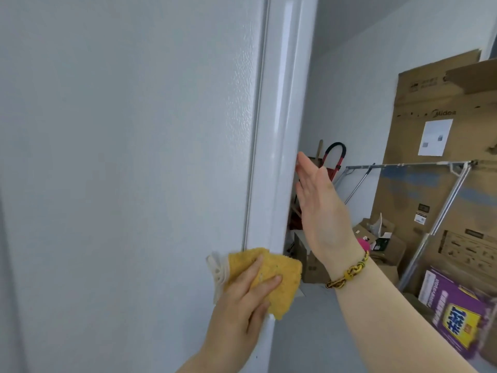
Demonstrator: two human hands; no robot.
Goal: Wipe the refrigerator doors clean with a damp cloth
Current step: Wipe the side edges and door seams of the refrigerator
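The white refrigerator door (129,157) fills the left half of the view, with a long vertical handle (279,130) along its right edge. My left hand (242,300) presses a yellow cloth (274,278) with a white backing against the lower part of the handle, fingers laid flat over it. My right hand (320,208) is open with straight fingers, its fingertips at the right side of the handle higher up. A braided yellow bracelet sits on that wrist.
Right of the fridge stand tall cardboard boxes (435,135), a metal rack (435,200), smaller boxes on the floor (382,246), a purple and yellow box (454,316) and a red step ladder (333,162) behind the door edge.
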